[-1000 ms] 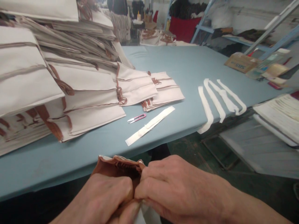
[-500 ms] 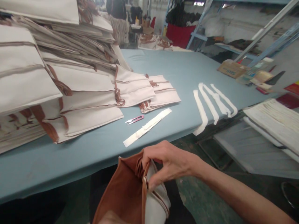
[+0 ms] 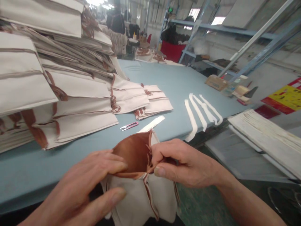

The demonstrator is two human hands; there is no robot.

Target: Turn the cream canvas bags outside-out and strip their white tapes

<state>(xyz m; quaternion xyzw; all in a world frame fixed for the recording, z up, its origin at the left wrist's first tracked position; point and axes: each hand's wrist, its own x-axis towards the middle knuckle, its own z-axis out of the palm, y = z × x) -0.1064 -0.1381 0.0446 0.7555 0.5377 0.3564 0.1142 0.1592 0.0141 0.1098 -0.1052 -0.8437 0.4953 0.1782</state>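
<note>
A cream fabric bag [image 3: 134, 197] with a brown lining hangs at the near edge of the table, its mouth open upward. My right hand [image 3: 183, 160] pinches the rim at the right side, thumb outside and fingertips tucked inside by some brown cord. On the near rim, my left hand [image 3: 94, 179] holds the fabric, fingers over the edge and thumb against the outer face. Behind the bag lie pink-handled thread snips [image 3: 129, 126] and a partly covered white strip [image 3: 152, 123].
Large stacks of similar cream bags [image 3: 84, 110] fill the left of the blue-covered table [image 3: 178, 78]. Several white strips [image 3: 191, 119] lie toward its right edge. A cardboard box [image 3: 215, 82] stands farther back. Cream fabric pieces [image 3: 265, 135] are piled on a lower surface at right.
My left hand has come up from the bottom of the view onto the near rim. The bag has turned and lifted, so its cream front now faces me. My right hand still pinches the rim.
</note>
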